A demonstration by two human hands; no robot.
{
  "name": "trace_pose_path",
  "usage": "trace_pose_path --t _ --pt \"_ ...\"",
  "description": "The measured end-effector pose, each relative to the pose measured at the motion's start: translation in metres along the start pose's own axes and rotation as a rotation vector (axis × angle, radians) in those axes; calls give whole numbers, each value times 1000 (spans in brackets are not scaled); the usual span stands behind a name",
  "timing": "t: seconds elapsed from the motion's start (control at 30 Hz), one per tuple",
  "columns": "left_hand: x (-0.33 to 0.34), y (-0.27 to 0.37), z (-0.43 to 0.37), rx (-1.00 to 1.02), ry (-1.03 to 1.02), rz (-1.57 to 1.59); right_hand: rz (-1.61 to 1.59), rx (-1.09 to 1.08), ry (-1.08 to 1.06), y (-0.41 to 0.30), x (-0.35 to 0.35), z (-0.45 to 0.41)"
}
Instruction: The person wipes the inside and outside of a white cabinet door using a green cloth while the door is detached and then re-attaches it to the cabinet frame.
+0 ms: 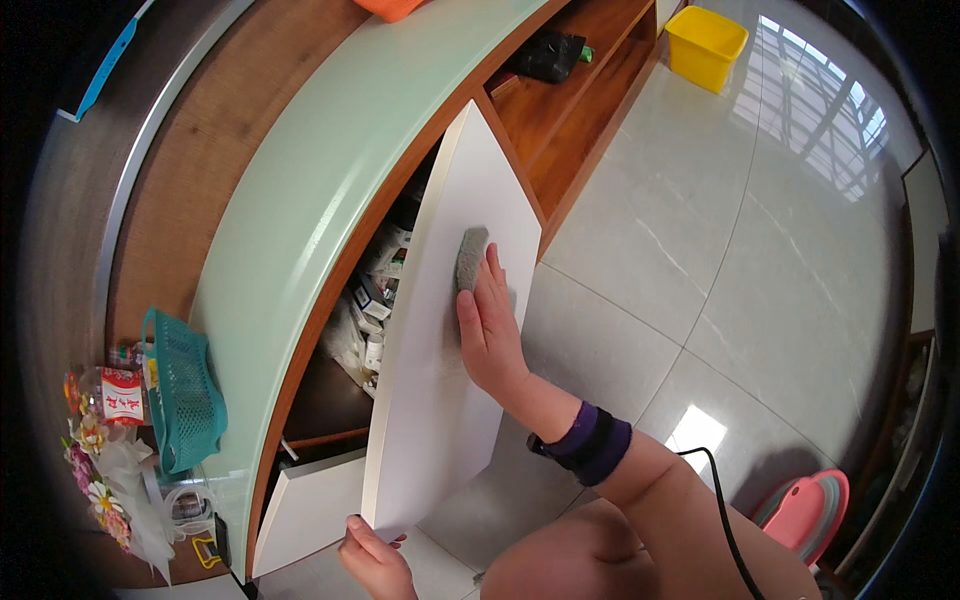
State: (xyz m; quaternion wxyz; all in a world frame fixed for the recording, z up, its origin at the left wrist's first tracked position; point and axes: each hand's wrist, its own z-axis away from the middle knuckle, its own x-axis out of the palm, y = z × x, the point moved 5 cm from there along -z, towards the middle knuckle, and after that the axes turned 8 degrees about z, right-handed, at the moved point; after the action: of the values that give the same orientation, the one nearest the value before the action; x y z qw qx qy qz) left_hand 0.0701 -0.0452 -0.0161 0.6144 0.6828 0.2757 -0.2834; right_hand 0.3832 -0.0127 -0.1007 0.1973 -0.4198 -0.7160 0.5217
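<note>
The white cabinet door stands swung out from a wooden cabinet with a pale green glass top. My right hand, with a dark purple band above the wrist, presses a grey cleaning pad flat against the door's face. Part of the pad is hidden under the fingers. At the door's near corner, my left hand grips the edge, thumb on one side and fingertips showing on the other. Behind the door, small boxes and a white bottle fill part of the cabinet.
A second white door is beside the left hand. On the glass top stand a teal plastic basket and artificial flowers. A yellow bin and a pink collapsible basin rest on the tiled floor. A black cable crosses the right arm.
</note>
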Motion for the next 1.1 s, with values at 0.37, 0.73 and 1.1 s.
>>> trace_pose_path --t 0.37,0.73,1.1 --pt "-1 1 5 31 1 22 -72 -35 -28 -18 -1 12" --pt "-8 25 15 171 -67 -167 -194 117 165 68 28 -45" --pt "-3 30 12 274 -101 -141 -51 144 123 33 33 29"
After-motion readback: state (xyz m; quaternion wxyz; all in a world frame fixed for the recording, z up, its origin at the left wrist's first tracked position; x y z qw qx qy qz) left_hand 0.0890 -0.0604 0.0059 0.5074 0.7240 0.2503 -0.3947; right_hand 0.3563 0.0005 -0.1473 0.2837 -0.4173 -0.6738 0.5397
